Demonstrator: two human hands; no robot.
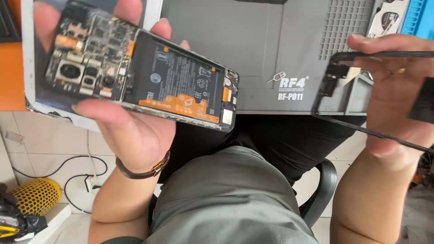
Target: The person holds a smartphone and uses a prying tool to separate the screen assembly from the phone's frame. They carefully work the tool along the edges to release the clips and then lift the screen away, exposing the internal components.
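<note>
A left hand (131, 122) cradles an opened phone (140, 72) by its edges, circuitry exposed and likely fragile, while right-hand fingers (389, 86) pinch its thin, flexible-looking back frame (343, 86).

Bright, even daylight across the whole view, no hard shadows. A soft sheen sits on the opened phone (140, 74) and its battery; the pale floor tiles (49, 140) look a bit washed out. The right hand (393, 90) is slightly smeared at the frame edge. Wide-angle stretch bends the corners, and the lap is softly out of focus.
</note>
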